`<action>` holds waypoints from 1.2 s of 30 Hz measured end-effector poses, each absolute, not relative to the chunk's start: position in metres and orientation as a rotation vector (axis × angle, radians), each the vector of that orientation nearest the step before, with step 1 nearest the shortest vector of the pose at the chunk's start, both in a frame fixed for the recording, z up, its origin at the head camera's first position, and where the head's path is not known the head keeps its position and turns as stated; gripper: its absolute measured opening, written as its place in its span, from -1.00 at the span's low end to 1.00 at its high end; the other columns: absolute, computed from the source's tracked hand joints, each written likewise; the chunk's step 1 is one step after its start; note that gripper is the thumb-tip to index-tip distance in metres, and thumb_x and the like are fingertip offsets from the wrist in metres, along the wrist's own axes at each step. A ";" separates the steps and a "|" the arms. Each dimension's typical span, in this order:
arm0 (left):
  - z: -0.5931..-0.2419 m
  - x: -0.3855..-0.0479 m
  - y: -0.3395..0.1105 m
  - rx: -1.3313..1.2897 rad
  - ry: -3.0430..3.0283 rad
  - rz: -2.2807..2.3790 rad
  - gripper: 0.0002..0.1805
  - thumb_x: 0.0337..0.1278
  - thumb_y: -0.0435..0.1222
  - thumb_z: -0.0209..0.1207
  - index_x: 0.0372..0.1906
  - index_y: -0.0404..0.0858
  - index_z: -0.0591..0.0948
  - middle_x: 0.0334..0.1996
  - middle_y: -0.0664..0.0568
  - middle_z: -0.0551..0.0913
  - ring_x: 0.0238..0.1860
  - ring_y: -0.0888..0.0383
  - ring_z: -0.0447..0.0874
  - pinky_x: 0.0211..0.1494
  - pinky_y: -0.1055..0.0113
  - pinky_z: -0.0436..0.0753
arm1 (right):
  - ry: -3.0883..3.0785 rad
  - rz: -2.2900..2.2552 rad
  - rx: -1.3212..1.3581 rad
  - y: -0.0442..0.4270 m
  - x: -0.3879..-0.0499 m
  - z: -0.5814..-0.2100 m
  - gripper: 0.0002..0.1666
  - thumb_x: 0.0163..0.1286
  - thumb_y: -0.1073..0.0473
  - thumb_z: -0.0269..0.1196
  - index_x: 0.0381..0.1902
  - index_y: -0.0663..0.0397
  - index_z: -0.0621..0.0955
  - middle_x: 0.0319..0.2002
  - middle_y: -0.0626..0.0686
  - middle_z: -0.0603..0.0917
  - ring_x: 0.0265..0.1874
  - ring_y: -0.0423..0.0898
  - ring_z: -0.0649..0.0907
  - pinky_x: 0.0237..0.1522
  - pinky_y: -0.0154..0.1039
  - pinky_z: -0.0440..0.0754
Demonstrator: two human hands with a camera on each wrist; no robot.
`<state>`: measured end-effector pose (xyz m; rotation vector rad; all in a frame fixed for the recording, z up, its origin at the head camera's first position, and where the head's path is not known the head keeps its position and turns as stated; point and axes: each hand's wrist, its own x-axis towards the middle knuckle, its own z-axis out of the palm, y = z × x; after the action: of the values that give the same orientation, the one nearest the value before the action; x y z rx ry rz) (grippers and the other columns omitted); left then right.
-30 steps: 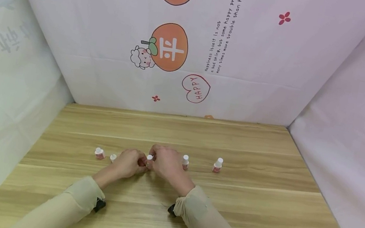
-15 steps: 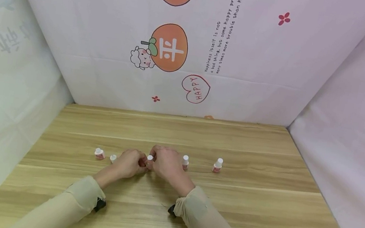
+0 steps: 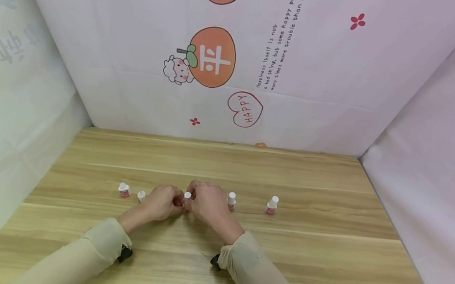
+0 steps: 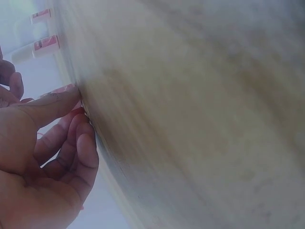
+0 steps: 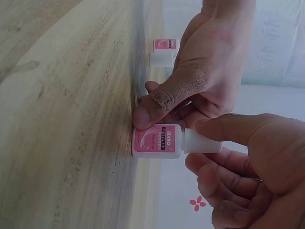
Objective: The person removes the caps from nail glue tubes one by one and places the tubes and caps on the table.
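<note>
Bottle (image 5: 167,144): white nail glue with a pink label (image 5: 151,144), upright on the desk (image 3: 188,275), third in a loose row of five.
Left grip (image 3: 161,202): closed in a pinch on the lower body, thumb near the base; holding this low probably keeps the bottle from sliding or turning on the wood.
Right grip (image 3: 210,203): thumb and fingers pinching the cap (image 5: 204,141); up here it seems placed to work without crowding the other fingers.
Cap: on top of the bottle, in line with it; whether tight or loose, I cannot tell.
Left side: the outer left bottle (image 3: 124,191) stands near the inner left bottle (image 3: 141,196), which the left grip partly hides.
Right side: the inner right bottle (image 3: 231,202) is just beside the right grip and partly behind it; the outer right bottle (image 3: 272,205) stands well apart.
Spacing: gaps between bottles presumably leave fingers room around each one.
Cuffs (image 3: 106,240): short of both hands, likely keeping cloth off the row.
</note>
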<state>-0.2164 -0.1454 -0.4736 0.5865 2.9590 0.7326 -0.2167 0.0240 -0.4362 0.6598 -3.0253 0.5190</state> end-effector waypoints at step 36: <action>-0.473 -0.216 -0.144 0.550 2.959 0.719 -0.87 -0.02 -0.28 0.45 -0.48 -0.12 0.68 -0.51 0.15 0.64 -0.46 0.28 0.50 -0.26 0.32 0.53 | -3.018 0.547 0.701 0.027 -0.216 -0.435 -0.77 0.28 -0.13 0.38 -0.22 -0.21 0.64 -0.35 -0.20 0.69 -0.38 -0.20 0.63 -0.47 -0.32 0.49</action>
<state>-0.2158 -0.1444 -0.4729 0.5496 2.9594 0.7192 -0.2164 0.0267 -0.4345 0.7009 -3.0185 0.5469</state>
